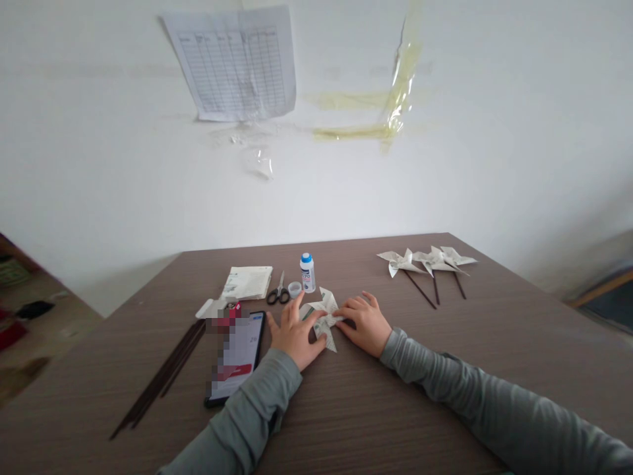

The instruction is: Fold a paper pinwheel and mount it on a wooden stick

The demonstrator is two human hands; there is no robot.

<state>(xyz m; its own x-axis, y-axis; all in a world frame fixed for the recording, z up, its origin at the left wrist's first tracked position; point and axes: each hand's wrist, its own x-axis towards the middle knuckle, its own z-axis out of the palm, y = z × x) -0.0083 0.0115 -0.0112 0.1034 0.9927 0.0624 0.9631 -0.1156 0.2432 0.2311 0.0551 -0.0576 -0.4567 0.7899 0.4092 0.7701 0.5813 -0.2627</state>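
Observation:
A paper pinwheel (326, 301) made of printed paper lies on the table between my two hands, its blades folded in toward the middle. My left hand (297, 333) holds its left side with thumb and index finger, while the other fingers are spread. From the right, my right hand (364, 323) pinches the pinwheel near its centre; the fingertips partly cover the folds there. Just beyond my left fingers stand a white glue bottle (308, 276) with a blue cap and a small round plastic container (295, 289). Black-handled scissors (279, 293) lie beside them.
A phone (242, 356) lies left of my left hand, near a small red-and-white box (230, 312) and several dark thin sticks (165, 369). Behind is a stack of paper squares (248, 282). Finished pinwheels on sticks (435, 260) rest at the back right, before the wall.

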